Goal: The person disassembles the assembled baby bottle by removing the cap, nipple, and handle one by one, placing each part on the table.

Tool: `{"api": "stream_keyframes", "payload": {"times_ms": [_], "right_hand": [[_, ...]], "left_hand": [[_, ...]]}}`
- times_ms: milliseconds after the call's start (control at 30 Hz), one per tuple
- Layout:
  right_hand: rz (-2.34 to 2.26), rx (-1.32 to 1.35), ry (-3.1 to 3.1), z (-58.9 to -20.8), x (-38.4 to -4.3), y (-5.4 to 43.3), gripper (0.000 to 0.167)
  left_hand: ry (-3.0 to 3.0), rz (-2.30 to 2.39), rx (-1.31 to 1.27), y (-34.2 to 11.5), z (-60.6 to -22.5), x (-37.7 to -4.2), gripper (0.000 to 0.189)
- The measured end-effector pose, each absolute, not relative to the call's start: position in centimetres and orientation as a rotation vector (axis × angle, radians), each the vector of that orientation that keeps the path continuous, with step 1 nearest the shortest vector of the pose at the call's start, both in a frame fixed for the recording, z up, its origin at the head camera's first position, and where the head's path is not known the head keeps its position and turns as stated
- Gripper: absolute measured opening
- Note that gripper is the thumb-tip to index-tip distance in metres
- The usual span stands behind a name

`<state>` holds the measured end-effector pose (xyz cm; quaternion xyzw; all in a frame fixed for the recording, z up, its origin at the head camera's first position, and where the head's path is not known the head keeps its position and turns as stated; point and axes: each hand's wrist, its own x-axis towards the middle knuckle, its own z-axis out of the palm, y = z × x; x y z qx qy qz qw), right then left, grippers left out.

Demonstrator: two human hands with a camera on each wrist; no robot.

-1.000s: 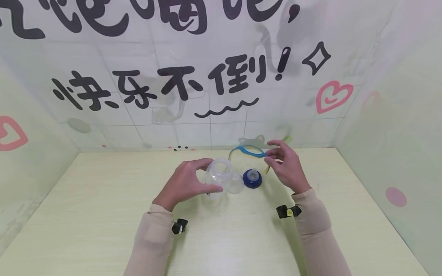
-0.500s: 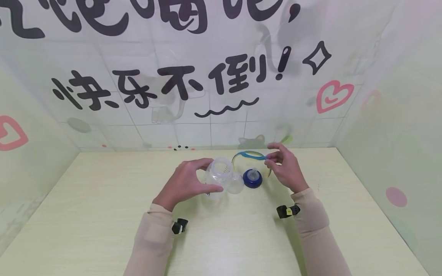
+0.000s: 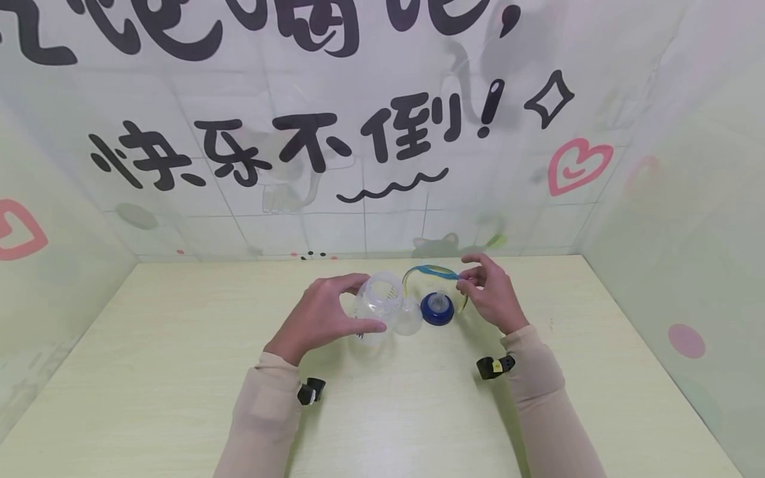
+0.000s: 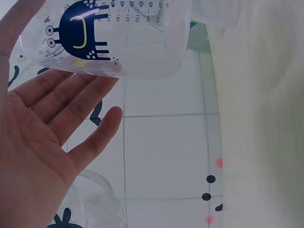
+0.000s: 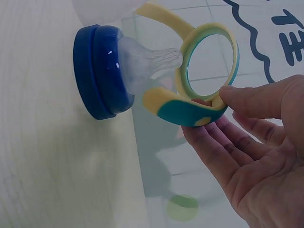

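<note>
My left hand (image 3: 319, 318) holds a clear baby bottle (image 3: 378, 302) with thumb and fingers around its side. The bottle's open mouth faces up. A dark blue animal print (image 4: 80, 31) and a measuring scale show on it in the left wrist view. My right hand (image 3: 495, 295) pinches a blue and yellow bottle handle (image 5: 190, 111), a ring with two curved grips, between thumb and fingers. It is raised behind a clear teat (image 5: 147, 61) in a dark blue collar (image 3: 437, 317), which rests on the table. A clear dome cap (image 3: 409, 320) stands between bottle and collar.
The pale wooden table (image 3: 179, 372) ends at a printed back wall (image 3: 335, 232), with side walls left and right. A small black camera (image 3: 495, 367) sits on the right wrist and another black camera (image 3: 311, 392) on the left.
My right hand has lowered a little and drawn slightly nearer, bringing the handle down closer to the teat. My left hand and the bottle have stayed put.
</note>
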<state>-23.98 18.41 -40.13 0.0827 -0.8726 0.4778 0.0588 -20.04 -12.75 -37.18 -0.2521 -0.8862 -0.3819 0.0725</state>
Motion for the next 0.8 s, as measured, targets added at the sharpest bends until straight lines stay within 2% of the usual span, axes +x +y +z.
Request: {"api": "stream_keyframes", "payload": {"times_ms": [800], "right_hand": [[1.436, 0.166, -2.770, -41.7, -24.4, 18.6, 0.041]], "left_hand": [[-2.684, -1.156, -0.740, -12.7, -37.3, -20.1, 0.079]]}}
